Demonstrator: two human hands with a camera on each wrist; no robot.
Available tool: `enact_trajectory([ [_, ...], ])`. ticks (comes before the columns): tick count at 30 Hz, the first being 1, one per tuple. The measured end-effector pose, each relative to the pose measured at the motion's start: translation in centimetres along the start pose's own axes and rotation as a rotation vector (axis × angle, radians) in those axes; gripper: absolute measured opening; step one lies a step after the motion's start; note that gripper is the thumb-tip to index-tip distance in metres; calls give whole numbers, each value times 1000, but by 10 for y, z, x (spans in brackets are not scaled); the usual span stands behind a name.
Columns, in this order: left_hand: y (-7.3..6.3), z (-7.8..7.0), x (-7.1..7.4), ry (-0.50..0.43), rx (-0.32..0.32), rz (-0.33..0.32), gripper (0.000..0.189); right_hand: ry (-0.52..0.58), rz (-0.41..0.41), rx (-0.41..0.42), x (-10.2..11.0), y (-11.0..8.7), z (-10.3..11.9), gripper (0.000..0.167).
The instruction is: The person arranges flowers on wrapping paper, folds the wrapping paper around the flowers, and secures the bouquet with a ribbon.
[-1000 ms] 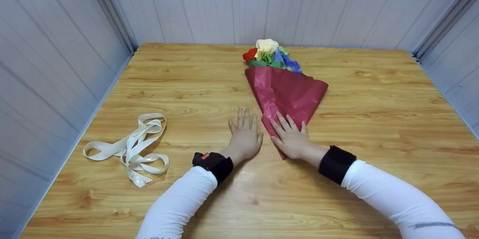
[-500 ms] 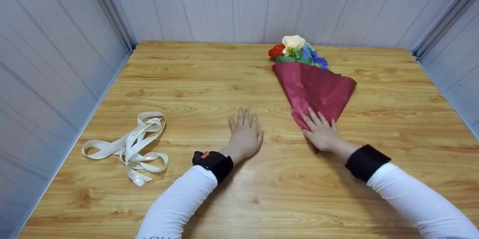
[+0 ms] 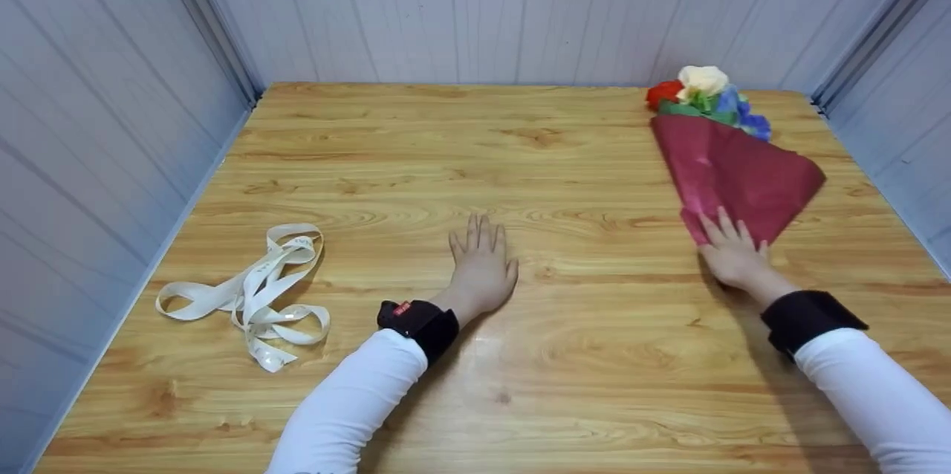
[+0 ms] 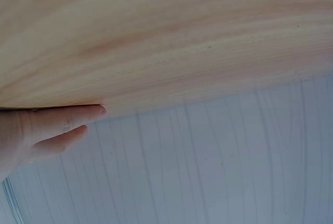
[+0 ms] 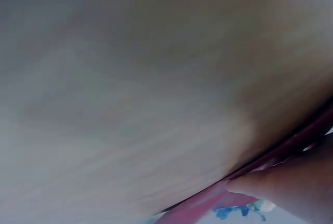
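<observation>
A bouquet (image 3: 735,169) wrapped in dark red paper lies at the right of the table in the head view. Red, cream and blue flowers (image 3: 702,91) show at its far end. On the narrow near end of the wrapper rests my right hand (image 3: 734,257), fingers spread over the paper. The blurred right wrist view catches part of that hand (image 5: 291,187) against the wrapper (image 5: 195,206). My left hand (image 3: 481,272) lies flat on the wood, fingers apart, holding nothing. A loosely looped white ribbon (image 3: 260,292) is to its left.
The wood-grain table (image 3: 520,400) meets pale panel walls at its left, right and back edges. The bouquet's flower end is near the back wall (image 3: 483,13).
My right hand has slid the bouquet to the right across the table, its flower end staying toward the back. The left hand and the ribbon have stayed in place.
</observation>
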State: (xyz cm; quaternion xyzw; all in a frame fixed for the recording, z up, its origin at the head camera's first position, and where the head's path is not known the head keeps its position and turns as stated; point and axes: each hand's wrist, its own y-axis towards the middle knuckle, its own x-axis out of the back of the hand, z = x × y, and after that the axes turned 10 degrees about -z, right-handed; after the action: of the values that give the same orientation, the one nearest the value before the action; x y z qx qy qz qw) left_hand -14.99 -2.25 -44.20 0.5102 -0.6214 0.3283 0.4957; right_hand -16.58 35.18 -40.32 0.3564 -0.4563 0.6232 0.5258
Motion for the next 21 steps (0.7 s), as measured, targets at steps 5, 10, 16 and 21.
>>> enact_trajectory([
  [5,-1,1,0,-9,-2,-12,63,-12,-13,-49,11,0,-26,59],
  [10,-2,1,0,-5,-2,-7,63,-5,-61,-82,15,1,-38,64],
  [16,-2,0,2,6,-3,-1,64,40,-326,-61,12,2,-39,68],
  [21,-2,0,1,8,-1,4,63,49,-510,-36,9,1,-35,59],
])
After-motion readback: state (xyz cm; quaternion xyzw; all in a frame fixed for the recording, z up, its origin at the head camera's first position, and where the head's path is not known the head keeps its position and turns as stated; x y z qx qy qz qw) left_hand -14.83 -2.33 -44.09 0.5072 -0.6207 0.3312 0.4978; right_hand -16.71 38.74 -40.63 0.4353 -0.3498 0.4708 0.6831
